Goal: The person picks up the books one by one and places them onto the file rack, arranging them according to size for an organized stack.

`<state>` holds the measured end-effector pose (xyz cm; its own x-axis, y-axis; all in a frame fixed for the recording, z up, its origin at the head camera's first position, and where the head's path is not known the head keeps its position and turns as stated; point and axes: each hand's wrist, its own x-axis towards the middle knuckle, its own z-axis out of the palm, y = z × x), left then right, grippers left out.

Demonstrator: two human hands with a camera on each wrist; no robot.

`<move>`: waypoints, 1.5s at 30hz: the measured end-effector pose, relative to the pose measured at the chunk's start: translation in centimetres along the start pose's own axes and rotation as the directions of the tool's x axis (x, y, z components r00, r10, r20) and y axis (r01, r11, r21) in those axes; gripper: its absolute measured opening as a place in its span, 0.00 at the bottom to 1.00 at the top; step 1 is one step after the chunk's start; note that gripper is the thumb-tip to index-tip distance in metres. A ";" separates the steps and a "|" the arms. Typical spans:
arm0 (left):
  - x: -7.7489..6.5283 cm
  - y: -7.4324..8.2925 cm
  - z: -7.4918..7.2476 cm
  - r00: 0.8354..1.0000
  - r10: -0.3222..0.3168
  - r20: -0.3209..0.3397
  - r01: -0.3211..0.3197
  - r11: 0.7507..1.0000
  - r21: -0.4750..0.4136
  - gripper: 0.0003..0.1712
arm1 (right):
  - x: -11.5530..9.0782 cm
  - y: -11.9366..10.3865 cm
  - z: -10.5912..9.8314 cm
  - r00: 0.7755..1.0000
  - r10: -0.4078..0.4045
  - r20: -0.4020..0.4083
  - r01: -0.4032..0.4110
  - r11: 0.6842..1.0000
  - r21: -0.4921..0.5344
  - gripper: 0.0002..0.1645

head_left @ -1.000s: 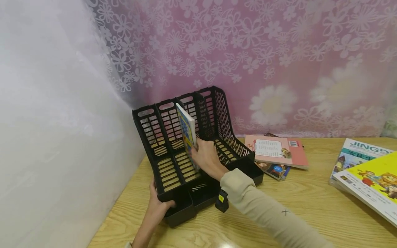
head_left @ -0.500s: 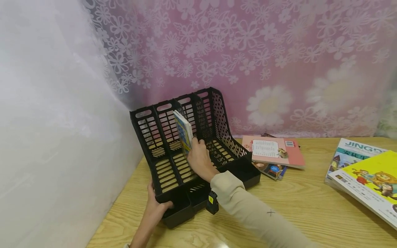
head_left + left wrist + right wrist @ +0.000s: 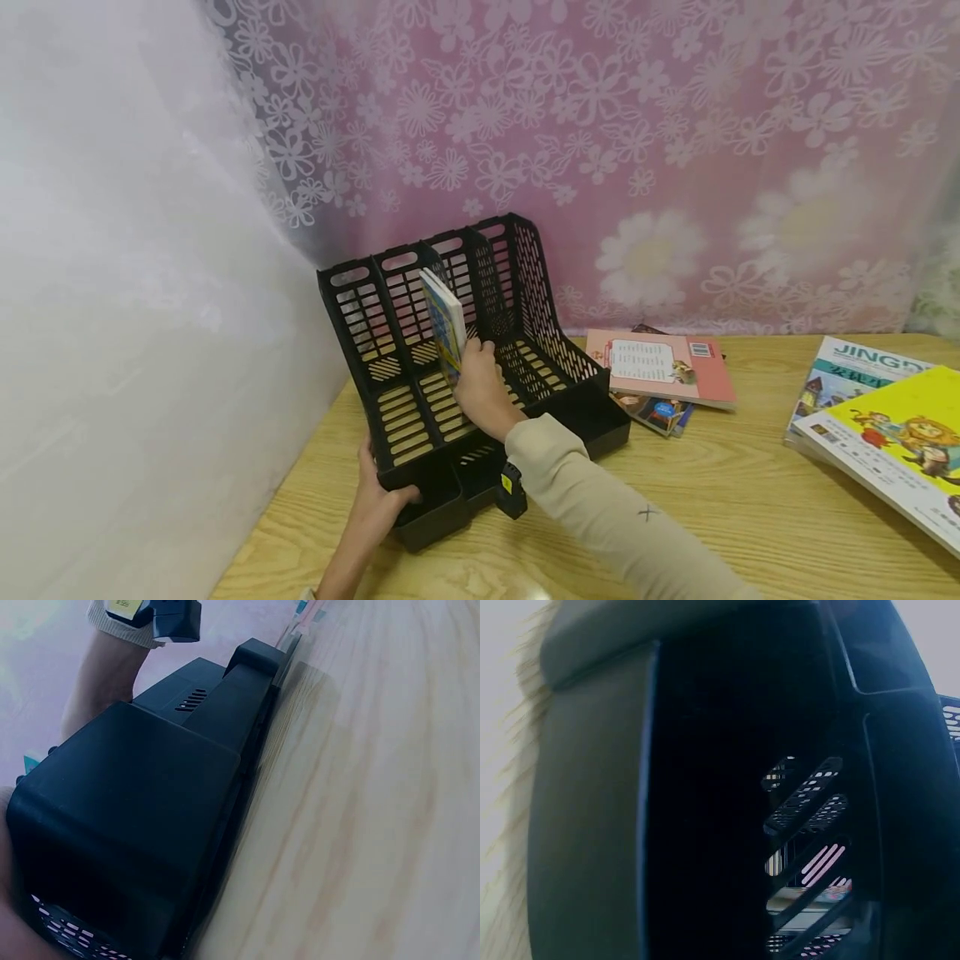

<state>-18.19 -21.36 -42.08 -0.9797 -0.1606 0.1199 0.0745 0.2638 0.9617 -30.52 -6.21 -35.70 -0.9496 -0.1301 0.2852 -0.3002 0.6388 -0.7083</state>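
A black plastic file rack (image 3: 401,457) with upright dividers and front trays stands at an angle on the table. My left hand (image 3: 377,500) grips its front left corner, thumb hooked over the tray wall. My right hand (image 3: 482,386) reaches into the rack and pinches a book (image 3: 444,321) by its near edge. The book stands upright near the middle divider, blue and yellow cover facing left, white page edges up; its lower part is hidden behind the hand. Up close in the left wrist view is the rack's tray (image 3: 127,817); the right wrist view shows a slotted front wall (image 3: 810,825).
Right of the rack, a pink book (image 3: 667,367) lies on top of a dark-covered book (image 3: 654,410). Farther right, a yellow-and-white book (image 3: 892,442) overlaps a teal-and-white one (image 3: 851,375). A white wall (image 3: 150,317) borders the left; a flowered pink curtain (image 3: 570,150) hangs behind.
My right hand and the book have shifted a little left, and the book has sunk lower into the rack. My left hand keeps its grip on the corner.
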 end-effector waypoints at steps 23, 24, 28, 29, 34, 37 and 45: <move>-0.3 -0.4 0.5 0.999 -0.035 0.006 0.035 0.999 -0.030 0.68 | 0.6 1.0 -1.1 0.991 -0.020 0.133 -0.003 0.986 0.169 0.25; -0.3 -0.5 0.5 0.999 -0.036 0.005 0.036 0.999 -0.031 0.68 | 0.6 1.1 -1.0 0.990 -0.024 0.138 0.000 0.985 0.173 0.25; -0.4 -0.5 0.6 0.999 -0.037 0.010 0.037 0.999 -0.038 0.68 | 0.4 1.1 -0.7 0.989 -0.007 0.146 -0.021 0.981 0.194 0.24; -0.4 -0.5 0.6 0.999 -0.035 0.010 0.036 0.999 -0.039 0.68 | 0.4 1.0 -0.6 0.990 0.002 0.139 -0.031 0.978 0.206 0.23; -0.4 -0.4 0.6 0.999 -0.044 0.010 0.044 0.999 -0.027 0.68 | 0.2 0.8 -0.8 0.990 0.029 0.140 -0.057 0.978 0.203 0.27; -0.3 -0.2 0.4 0.998 -0.057 0.014 0.058 0.998 -0.015 0.68 | 0.0 0.7 -1.6 0.978 0.016 0.206 -0.051 0.985 0.166 0.33; 0.0 0.1 -0.2 0.999 -0.049 0.019 0.048 0.999 0.023 0.68 | 1.1 1.8 -8.3 0.970 -0.007 0.245 0.038 0.992 -0.119 0.31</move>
<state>-18.18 -21.53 -41.96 -0.9856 -0.1547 0.0681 0.0228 0.2772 0.9605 -31.33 1.09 -31.37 -0.9405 -0.3163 0.1237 -0.3229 0.7194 -0.6150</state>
